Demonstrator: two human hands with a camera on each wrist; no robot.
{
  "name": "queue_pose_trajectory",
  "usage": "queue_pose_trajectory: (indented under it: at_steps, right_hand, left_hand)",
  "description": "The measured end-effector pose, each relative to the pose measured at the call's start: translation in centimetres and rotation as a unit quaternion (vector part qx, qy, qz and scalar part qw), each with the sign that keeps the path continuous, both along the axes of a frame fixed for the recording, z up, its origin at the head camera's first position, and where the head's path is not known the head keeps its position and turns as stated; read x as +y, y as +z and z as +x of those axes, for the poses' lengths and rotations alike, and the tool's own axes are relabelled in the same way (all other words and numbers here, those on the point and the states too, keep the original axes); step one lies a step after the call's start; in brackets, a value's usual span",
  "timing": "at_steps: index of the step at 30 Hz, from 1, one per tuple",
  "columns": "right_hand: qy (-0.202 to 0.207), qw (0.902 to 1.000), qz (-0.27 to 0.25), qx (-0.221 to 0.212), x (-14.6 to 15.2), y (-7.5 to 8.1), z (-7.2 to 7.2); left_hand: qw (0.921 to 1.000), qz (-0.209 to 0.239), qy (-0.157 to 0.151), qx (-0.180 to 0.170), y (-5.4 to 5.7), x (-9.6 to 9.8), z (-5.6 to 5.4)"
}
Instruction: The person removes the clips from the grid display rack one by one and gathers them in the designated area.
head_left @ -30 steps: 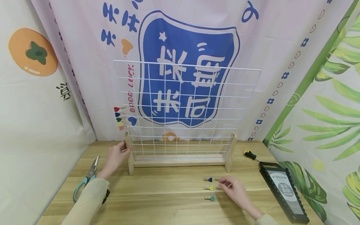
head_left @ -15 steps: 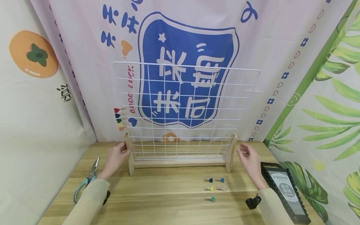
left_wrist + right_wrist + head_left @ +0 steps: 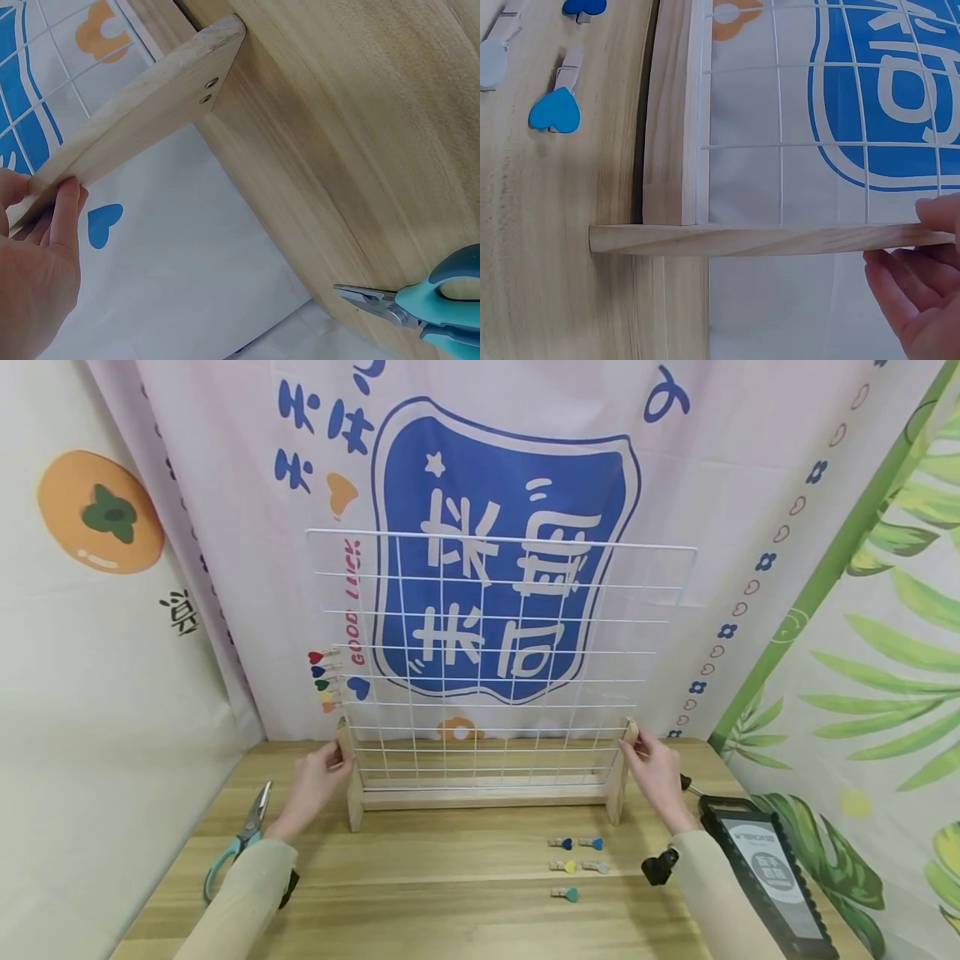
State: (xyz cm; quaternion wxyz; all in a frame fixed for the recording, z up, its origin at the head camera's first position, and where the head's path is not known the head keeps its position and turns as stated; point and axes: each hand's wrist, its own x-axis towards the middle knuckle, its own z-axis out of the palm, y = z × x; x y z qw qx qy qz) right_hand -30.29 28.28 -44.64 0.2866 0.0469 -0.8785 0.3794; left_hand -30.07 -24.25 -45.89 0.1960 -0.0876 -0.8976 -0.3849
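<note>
Right hand (image 3: 651,777) is now brought to the right upright (image 3: 616,793); half a second ago it is seen just beside it, apart. Left hand (image 3: 311,787) is unchanged in position, at the left upright (image 3: 353,802).

Both uprights are pinched near their tops, thumb on one face and fingers on the other. Grip at both ends is presumably chosen so that the stand is kept square and any load is shared evenly.

Wire grid (image 3: 480,651) is stood on edge between the uprights, along the wooden crosspiece (image 3: 483,797), toward the back of the table (image 3: 420,893). Screw heads (image 3: 209,91) are noted low on the left upright, probably by which the crosspiece is fastened.

Five heart clips (image 3: 322,685) are fixed in a column at the grid's left edge. Five loose clips (image 3: 591,843) are laid in front, likely within right-hand reach by design. Teal-handled tool (image 3: 240,843) and black case (image 3: 768,872) are kept aside.
</note>
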Motion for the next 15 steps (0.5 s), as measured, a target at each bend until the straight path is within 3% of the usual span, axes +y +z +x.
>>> queue_pose_trajectory:
  at_steps: [7,15]
  right_hand:
    - [0.001,0.9999,0.010,0.008,0.17,-0.17,-0.19]
    - [0.004,0.9999,-0.012,-0.007,0.08,-0.27,0.00]
  left_hand:
    - [1.0000,0.006,-0.002,0.005,0.08,0.14,-0.19]
    - [0.9995,0.024,-0.010,-0.015,0.15,-0.12,-0.22]
